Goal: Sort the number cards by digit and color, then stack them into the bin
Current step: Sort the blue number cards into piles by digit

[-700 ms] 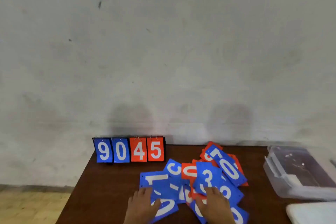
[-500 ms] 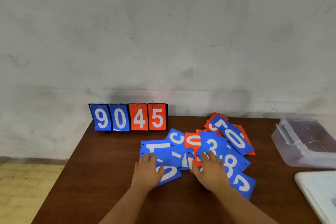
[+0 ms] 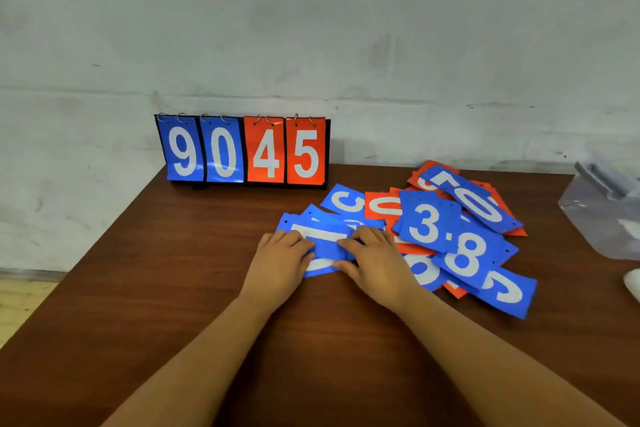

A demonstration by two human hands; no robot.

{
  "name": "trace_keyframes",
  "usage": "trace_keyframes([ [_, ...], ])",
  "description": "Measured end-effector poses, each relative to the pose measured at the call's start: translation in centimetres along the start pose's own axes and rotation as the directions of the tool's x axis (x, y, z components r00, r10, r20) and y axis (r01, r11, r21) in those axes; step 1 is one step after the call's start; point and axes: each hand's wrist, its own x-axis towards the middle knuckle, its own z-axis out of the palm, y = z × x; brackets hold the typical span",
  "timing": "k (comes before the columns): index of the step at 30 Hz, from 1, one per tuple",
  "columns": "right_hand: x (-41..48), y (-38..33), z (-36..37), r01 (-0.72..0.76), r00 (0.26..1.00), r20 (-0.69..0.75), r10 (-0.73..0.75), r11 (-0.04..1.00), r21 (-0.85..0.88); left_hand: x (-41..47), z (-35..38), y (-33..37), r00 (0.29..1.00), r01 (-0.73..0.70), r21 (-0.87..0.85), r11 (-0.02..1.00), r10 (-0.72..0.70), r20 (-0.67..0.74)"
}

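While left hand (image 3: 280, 263) and right hand (image 3: 377, 263) pinch the blue 1 card (image 3: 329, 236), it's crowded.
Card pile (image 3: 460, 236) just right; scoreboard (image 3: 242, 152) behind, bin (image 3: 602, 218) far right.

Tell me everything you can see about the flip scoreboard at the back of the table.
The flip scoreboard stands upright at the far left of the brown table, before the wall. A black backing carries four glossy panels hung on metal rings: two blue showing 9 and 0, two orange-red showing 4 and 5, all white digits. Whether it touches the wall is unclear; the loose number cards lie apart, to its right.
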Motion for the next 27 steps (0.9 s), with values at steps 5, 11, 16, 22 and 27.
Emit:
trace_keyframes([
  [5,-1.6,-0.9,-1.0,0.088,0.991,-0.077,-0.108,0.969,-0.23,-1.5,-1.3,0.4,0.999,0.03,-0.081,0.996,-0.033,-0.035],
  [11,-5.7,-3.3,-3.4,-0.061,0.86,-0.511,0.015,0.995,-0.074,-5.4,-6.9,4.0,0.864,0.4,-0.506,0.765,-0.499,-0.071],
  [16,-8.5,-7.8,-3.1,0.112,0.805,-0.582,-0.115,0.993,-0.041,-6.7,-9.9,6.4,0.655,0.535,-0.831,-0.152,-0.547,0.522],
  [22,-12.6,-11.8,-2.1,0.237,0.888,-0.414,-0.199,0.97,0.043,-10.4,-10.5,6.6,0.697,0.478,-0.878,0.005,-0.611,0.376],
  [27,-14.7,-13.0,-3.6,-0.101,0.921,-0.264,0.287,0.829,0.551,-13.4,-11.6,6.3,0.675,0.493,-0.867,0.077,-0.663,0.325],
])
